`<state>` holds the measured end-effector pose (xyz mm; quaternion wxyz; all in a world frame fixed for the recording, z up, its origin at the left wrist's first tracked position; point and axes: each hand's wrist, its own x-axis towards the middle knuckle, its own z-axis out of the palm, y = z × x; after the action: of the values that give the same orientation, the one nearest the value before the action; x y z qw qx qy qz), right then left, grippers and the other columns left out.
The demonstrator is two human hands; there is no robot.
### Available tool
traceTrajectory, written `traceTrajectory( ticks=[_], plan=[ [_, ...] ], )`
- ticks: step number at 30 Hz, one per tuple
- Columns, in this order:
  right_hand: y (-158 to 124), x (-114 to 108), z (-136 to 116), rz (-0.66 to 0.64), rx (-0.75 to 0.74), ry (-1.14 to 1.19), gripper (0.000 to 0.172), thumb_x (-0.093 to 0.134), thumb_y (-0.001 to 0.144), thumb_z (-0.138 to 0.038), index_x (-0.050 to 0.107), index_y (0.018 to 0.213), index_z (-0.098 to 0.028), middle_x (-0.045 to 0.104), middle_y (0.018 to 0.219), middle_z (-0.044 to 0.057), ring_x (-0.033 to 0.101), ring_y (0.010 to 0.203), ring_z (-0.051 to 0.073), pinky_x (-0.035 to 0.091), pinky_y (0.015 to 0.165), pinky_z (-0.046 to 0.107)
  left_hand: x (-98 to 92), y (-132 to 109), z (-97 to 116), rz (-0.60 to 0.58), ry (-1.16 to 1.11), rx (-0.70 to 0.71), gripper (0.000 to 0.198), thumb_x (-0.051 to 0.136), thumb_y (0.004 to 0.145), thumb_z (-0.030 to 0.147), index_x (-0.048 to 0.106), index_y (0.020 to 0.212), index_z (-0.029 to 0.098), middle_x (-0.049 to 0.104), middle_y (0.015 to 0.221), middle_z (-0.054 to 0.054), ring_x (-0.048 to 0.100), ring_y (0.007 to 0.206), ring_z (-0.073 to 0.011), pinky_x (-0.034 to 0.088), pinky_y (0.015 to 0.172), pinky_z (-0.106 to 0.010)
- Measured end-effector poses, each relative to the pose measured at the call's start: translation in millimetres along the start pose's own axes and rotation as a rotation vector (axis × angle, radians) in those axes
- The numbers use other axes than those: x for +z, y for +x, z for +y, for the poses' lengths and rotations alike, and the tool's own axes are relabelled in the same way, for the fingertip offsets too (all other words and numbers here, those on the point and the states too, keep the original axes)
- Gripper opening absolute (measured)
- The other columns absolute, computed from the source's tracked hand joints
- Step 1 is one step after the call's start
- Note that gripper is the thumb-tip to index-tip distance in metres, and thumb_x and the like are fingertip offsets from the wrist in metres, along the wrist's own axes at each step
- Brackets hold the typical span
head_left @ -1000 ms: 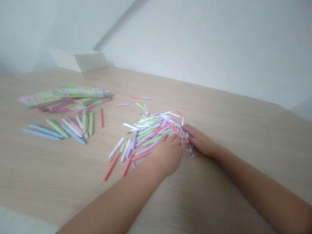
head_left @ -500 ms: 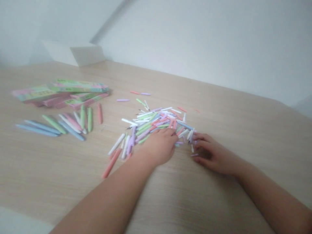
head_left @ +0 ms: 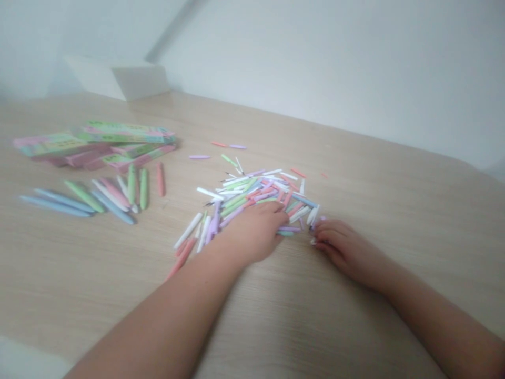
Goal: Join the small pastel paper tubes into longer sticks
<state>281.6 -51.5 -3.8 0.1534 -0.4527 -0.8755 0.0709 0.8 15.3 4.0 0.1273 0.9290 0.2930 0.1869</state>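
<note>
The left hand (head_left: 256, 234) is laid palm down on the near side of the pile (head_left: 256, 192), its fingers bent over the pieces. Whether anything is gripped under it cannot be told. The right hand (head_left: 345, 247) is rested on the counter (head_left: 374, 173) just beside the pile's near right end. Its fingers are curled inward and their tips touch the outermost pieces, but through the blur it cannot be told whether a piece is pinched. The two hands are set close but apart, with a strip of bare wood between them.

The pile is made up of short pastel pieces in white, green, pink, lilac and blue, heaped crosswise near the middle of the counter. A few strays (head_left: 229, 146) are scattered just beyond it toward the far edge. Well to the left, a loose row of longer pens (head_left: 114, 195) is laid out. Behind them, toward the far left, flat packs (head_left: 98, 142) in pink and green are stacked. A white box (head_left: 130, 79) is seen at the far left corner, against the wall (head_left: 355, 63).
</note>
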Motion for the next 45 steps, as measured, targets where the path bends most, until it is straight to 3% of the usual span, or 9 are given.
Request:
traceTrajectory(
  ticks=[6, 10, 13, 16, 20, 27, 32, 36, 45],
  plan=[
    [-2, 5, 3, 0.088, 0.024, -0.055, 0.016, 0.056, 0.099, -0.025, 0.065, 0.112, -0.024, 0.072, 0.104, 0.009, 0.067, 0.097, 0.026, 0.056, 0.086, 0.042, -22.6, -6, -8, 0.054, -0.007, 0.016, 0.028, 0.056, 0.095, 0.033, 0.068, 0.118, 0.021, 0.065, 0.128, -0.008, 0.058, 0.124, -0.0240, 0.044, 0.111, -0.038],
    [-2, 9, 9, 0.133, -0.002, -0.086, 0.023, 0.057, 0.098, -0.024, 0.065, 0.119, -0.025, 0.072, 0.112, 0.010, 0.068, 0.101, 0.027, 0.055, 0.089, 0.042, -44.0, -13, -23, 0.142, 0.054, -0.221, 0.033, 0.044, 0.100, 0.031, 0.068, 0.121, 0.025, 0.070, 0.122, -0.006, 0.064, 0.113, -0.0228, 0.049, 0.101, -0.037],
    [-2, 10, 14, 0.180, -0.008, -0.091, 0.024, 0.055, 0.097, -0.021, 0.064, 0.119, -0.025, 0.071, 0.110, 0.009, 0.067, 0.099, 0.027, 0.055, 0.087, 0.042, -56.0, -19, -34, 0.077, 0.129, -0.431, 0.031, 0.045, 0.098, 0.035, 0.072, 0.110, 0.026, 0.073, 0.108, -0.006, 0.067, 0.097, -0.0243, 0.051, 0.087, -0.037],
    [-3, 10, 18, 0.276, 0.024, -0.091, 0.030, 0.051, 0.096, -0.017, 0.063, 0.123, -0.025, 0.069, 0.104, 0.009, 0.066, 0.094, 0.028, 0.054, 0.083, 0.043, -60.0, -22, -37, 0.034, 0.122, -0.436, 0.029, 0.049, 0.095, 0.038, 0.074, 0.104, 0.027, 0.074, 0.100, -0.005, 0.066, 0.087, -0.0224, 0.049, 0.080, -0.034],
    [-3, 7, 18, 0.276, 0.057, -0.088, 0.037, 0.047, 0.094, -0.013, 0.064, 0.124, -0.026, 0.064, 0.097, 0.009, 0.064, 0.089, 0.027, 0.054, 0.078, 0.042, -52.3, -20, -29, 0.039, 0.055, -0.241, 0.026, 0.051, 0.093, 0.030, 0.074, 0.106, 0.027, 0.074, 0.099, -0.003, 0.065, 0.089, -0.0204, 0.048, 0.077, -0.032],
    [-2, 6, 23, 0.348, 0.058, -0.077, 0.022, 0.048, 0.090, -0.009, 0.063, 0.098, -0.024, 0.061, 0.092, 0.008, 0.061, 0.089, 0.026, 0.051, 0.079, 0.043, -30.0, -14, -3, -0.022, -0.015, 0.038, 0.024, 0.052, 0.096, 0.028, 0.074, 0.106, 0.024, 0.072, 0.100, -0.004, 0.064, 0.099, -0.0211, 0.049, 0.092, -0.036],
    [2, 8, 21, 0.352, 0.014, 0.029, 0.021, 0.045, 0.093, -0.008, 0.059, 0.096, -0.024, 0.059, 0.085, 0.004, 0.057, 0.080, 0.023, 0.048, 0.071, 0.037, -4.2, -5, 12, 0.100, 0.092, 0.061, 0.031, 0.056, 0.096, 0.041, 0.071, 0.119, 0.026, 0.065, 0.131, -0.006, 0.052, 0.131, -0.0293, 0.038, 0.114, -0.050],
    [4, 9, 16, 0.360, -0.019, 0.058, 0.025, 0.042, 0.096, -0.008, 0.059, 0.100, -0.025, 0.059, 0.089, 0.005, 0.056, 0.082, 0.022, 0.047, 0.073, 0.037, 17.5, 5, 15, 0.081, 0.161, 0.055, 0.036, 0.057, 0.095, 0.045, 0.070, 0.124, 0.027, 0.048, 0.156, -0.005, 0.030, 0.151, -0.0353, 0.025, 0.122, -0.057],
    [8, 11, 13, 0.217, -0.007, 0.087, 0.027, 0.049, 0.096, -0.012, 0.063, 0.116, -0.026, 0.063, 0.103, 0.009, 0.060, 0.096, 0.026, 0.051, 0.084, 0.042, 20.1, 8, 11, 0.040, 0.119, 0.020, 0.029, 0.059, 0.095, 0.037, 0.072, 0.118, 0.026, 0.053, 0.149, -0.009, 0.032, 0.151, -0.0332, 0.029, 0.122, -0.056]
  ],
)
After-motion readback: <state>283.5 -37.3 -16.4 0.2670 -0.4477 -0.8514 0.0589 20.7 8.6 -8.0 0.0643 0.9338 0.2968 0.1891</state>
